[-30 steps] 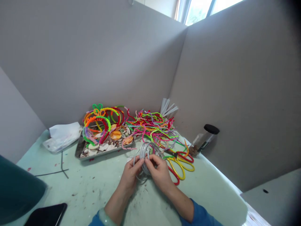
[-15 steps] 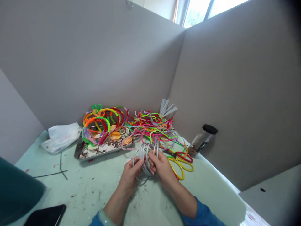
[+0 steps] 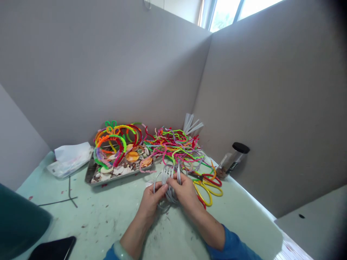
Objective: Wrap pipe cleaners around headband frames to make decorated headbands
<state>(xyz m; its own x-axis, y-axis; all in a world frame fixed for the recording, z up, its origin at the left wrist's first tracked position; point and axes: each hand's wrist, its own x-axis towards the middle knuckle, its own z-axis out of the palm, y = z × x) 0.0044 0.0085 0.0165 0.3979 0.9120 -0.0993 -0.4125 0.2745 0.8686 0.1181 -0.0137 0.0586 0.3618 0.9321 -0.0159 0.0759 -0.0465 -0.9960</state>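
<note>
Between my two hands is a bundle of thin silver-grey hoops [image 3: 171, 196], standing on edge above the table. My left hand [image 3: 150, 202] grips the near left side of the bundle, its thumb pressed against the loops. From the right, my right hand [image 3: 187, 193] pinches hoops near the middle, thumb and fingers close to the left thumb. Some hoops spread apart at both sides, and the fingertips behind them are partly hidden. Just right of my right hand lie scissors with yellow handles [image 3: 208, 193] and scissors with red handles [image 3: 216, 179].
Behind my hands lies a heap of coloured pipe cleaners [image 3: 176, 146]. A metal tray [image 3: 119, 178] holds shells, with fuzzy coloured headbands [image 3: 116, 142] on top. A clear black-lidded jar [image 3: 234, 159], a plastic bag [image 3: 69, 166], a phone [image 3: 52, 250] and a dark green container [image 3: 21, 220] stand around.
My right hand has shifted left along the bundle, its thumb now close to my left thumb. The hoops have drawn closer together. The view has moved slightly.
</note>
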